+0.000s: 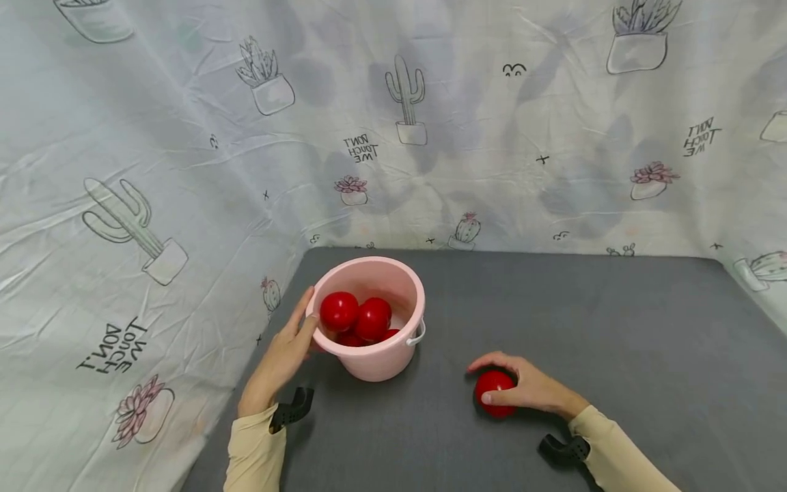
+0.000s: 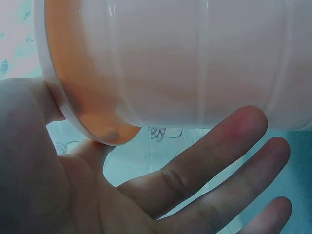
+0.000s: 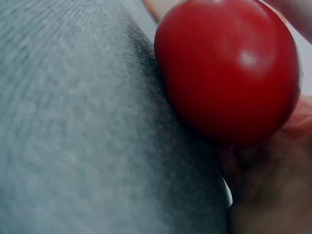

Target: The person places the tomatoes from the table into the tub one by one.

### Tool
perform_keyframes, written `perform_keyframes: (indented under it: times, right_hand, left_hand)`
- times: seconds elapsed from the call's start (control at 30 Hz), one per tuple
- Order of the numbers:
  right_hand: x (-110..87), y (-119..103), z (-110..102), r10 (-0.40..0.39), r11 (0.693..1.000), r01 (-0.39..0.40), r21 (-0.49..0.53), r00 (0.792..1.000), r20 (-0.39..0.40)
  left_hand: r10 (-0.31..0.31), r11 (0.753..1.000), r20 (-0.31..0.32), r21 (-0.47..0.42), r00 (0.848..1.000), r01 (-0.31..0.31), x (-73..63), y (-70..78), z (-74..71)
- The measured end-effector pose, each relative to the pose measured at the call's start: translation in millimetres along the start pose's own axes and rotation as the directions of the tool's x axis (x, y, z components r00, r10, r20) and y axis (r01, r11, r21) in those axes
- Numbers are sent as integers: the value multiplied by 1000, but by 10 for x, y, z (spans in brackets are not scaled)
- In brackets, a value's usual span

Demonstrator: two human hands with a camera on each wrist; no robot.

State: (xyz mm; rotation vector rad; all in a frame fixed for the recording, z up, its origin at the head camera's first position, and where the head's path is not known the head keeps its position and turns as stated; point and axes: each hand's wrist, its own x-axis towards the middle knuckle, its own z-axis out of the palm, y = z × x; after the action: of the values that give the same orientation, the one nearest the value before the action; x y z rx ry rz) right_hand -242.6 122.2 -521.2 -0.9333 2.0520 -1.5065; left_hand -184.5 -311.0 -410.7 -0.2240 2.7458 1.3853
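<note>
A pink bucket [image 1: 376,365] with a white handle stands at the left of the grey table, with several glossy red balls [image 1: 339,311] inside. At its left rim is my left hand [image 1: 284,355], the thumb over the edge; in the left wrist view, straight fingers [image 2: 209,165] lie along the bucket's outer wall [image 2: 156,63]. Right of the bucket, my right hand [image 1: 531,388] curls round another red ball [image 1: 492,384], thumb across its near side. That ball [image 3: 229,73] fills much of the right wrist view, close to the table surface; some fingers are hidden behind it.
The dark grey table [image 1: 590,307] reaches back to a pale cloth [image 1: 467,130] printed with cacti, which hangs behind and along the left side. Black wrist mounts [image 1: 292,407] project from both sleeves.
</note>
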Motion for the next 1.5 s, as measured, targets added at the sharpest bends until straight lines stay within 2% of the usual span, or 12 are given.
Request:
perform_keyframes:
  times: [0.13, 0.37, 0.83, 1.0, 1.1, 1.3, 1.5]
  right_hand:
    - [1, -27, 38, 41, 997, -41, -65, 999, 0]
    - [-8, -9, 40, -19, 995, 18, -102, 1000, -10]
    - [-24, -24, 35, -7, 993, 4, -117, 1000, -26]
    - [-11, -18, 28, -23, 995, 21, -97, 999, -28]
    - [-9, -15, 16, -21, 998, 19, -52, 999, -35]
    - [-23, -23, -46, 31, 995, -24, 94, 997, -73]
    - [-28, -51, -88, 85, 987, -72, 140, 992, -91]
  left_hand:
    - [1, 1000, -1, -8, 1000, -1, -8, 10, -6]
    - [-4, 1000, 11, -10, 1000, 5, -9, 23, 9]
    - [3, 1000, 18, -5, 1000, -3, -17, 34, 12]
    - [-1, 1000, 16, -9, 1000, 1, -21, 49, 11]
    - [-1, 1000, 15, -14, 1000, 2, -22, 53, 10]
    - [-1, 1000, 12, -21, 1000, 2, -24, 52, 14]
    - [-10, 1000, 9, -23, 1000, 10, -20, 48, 16]
